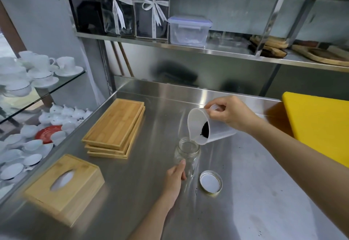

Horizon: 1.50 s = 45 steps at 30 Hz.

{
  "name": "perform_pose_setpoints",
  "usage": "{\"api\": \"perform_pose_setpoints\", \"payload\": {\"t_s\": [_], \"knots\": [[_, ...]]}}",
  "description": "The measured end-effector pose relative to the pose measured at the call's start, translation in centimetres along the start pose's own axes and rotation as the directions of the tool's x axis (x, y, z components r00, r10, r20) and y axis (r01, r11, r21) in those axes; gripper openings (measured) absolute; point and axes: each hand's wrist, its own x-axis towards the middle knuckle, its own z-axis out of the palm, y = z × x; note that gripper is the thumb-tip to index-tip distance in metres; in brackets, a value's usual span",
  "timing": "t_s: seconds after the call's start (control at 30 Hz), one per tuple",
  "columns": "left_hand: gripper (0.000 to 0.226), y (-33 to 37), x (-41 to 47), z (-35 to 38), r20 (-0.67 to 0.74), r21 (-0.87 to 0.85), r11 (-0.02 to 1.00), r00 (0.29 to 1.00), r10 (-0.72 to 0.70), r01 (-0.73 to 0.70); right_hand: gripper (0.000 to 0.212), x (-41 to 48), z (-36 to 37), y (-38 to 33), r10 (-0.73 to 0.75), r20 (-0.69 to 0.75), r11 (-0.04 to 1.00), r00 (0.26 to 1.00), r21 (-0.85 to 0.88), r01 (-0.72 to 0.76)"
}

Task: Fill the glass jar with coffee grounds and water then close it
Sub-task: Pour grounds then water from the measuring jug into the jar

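- Head view: the jar (187,154) stands upright and open near the middle of the steel worktop (245,192), its lid (211,182) lying inside-up just beside it on the right.
- The left hand (175,178) is wrapped round the lower half of the jar, thumb up along the near side; the other fingers are hidden behind the glass, so I cannot tell how tightly they close.
- The right hand (229,114) is closed on the handle of a plastic jug (207,126), which is tipped well over to the left with its spout right above the jar's mouth.
- The grounds (204,129) sit as a dark heap inside the jug, not yet at the spout; the jar looks empty.
- The right forearm reaches in from the right edge with the wrist rolled over; the left forearm comes up from below.
- The jar is stiff, smooth and breakable, and light while empty, so a knock from the spout could tip it; I judge the low grip on its body to be the right place to steady it.
- Dry grounds tend to slide all at once, and the mouth is narrow, so a slow tilt seems wise; a few dark specks already lie near the lid.
- The jug looks light and slightly flexible, easy to hold by its handle.
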Motion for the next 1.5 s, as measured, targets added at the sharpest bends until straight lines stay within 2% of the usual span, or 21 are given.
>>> {"api": "perform_pose_setpoints", "payload": {"t_s": [0.23, 0.77, 1.5], "knots": [[0.050, 0.0, -0.1, 0.0, 0.001, 0.002, 1.000, 1.000, 0.005, -0.005, 0.009, -0.3, 0.9, -0.7, -0.113, -0.025, 0.992, 0.993, -0.056, 0.111], [0.048, 0.0, -0.1, 0.0, -0.009, 0.033, 0.999, 1.000, 0.008, -0.008, 0.013, 0.2, 1.9, -1.3, -0.268, 0.038, 0.948, 0.963, -0.169, 0.271], [0.048, 0.1, -0.3, 0.0, 0.000, 0.031, 0.999, 1.000, -0.025, 0.025, 0.013, 1.1, 2.8, -0.7, -0.327, 0.015, 0.924, 0.945, -0.203, 0.323]]}}
